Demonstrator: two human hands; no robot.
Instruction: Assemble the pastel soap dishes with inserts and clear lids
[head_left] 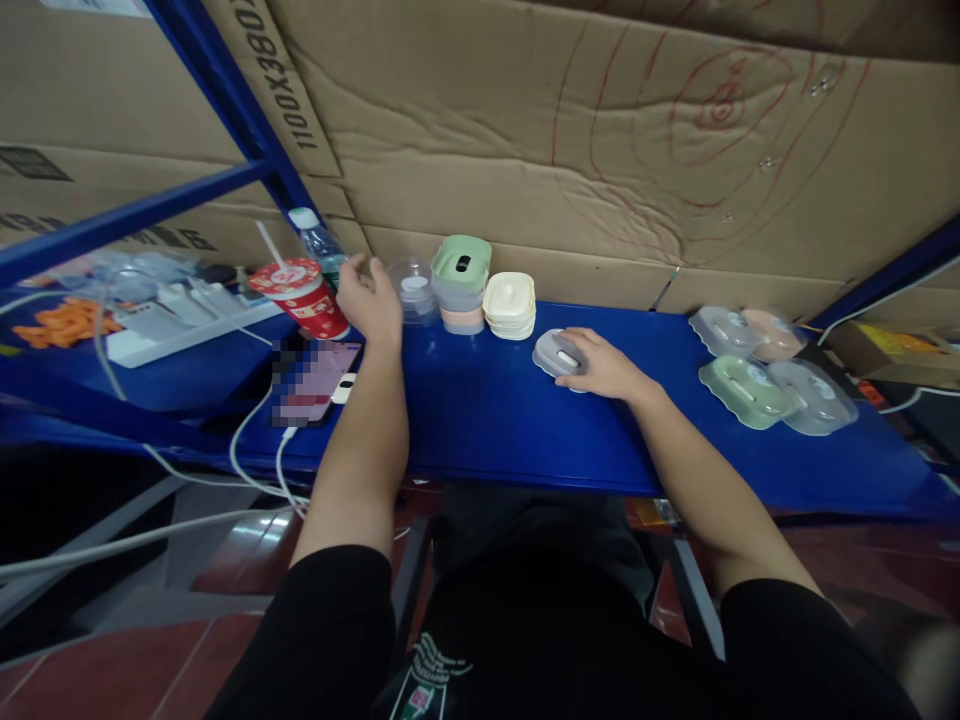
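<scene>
My right hand (606,366) grips the right side of a small grey plastic lid (551,352) with a pale oval tab, low over the blue table. My left hand (369,298) is raised at the back left, fingers loosely bent and apart, with nothing seen in it. It is between a red paper cup (319,305) with a straw and a stack of clear round containers (413,290). To their right are a stack with a green lid (461,262) above a pink piece (463,319), and a stack of cream square pieces (510,303).
Green, grey and peach lids (746,392) lie on the right of the table (495,430). At left are a phone (315,382) with a white cable, a plastic bottle (319,245) and a white power strip (191,330). Cardboard (480,130) walls the back.
</scene>
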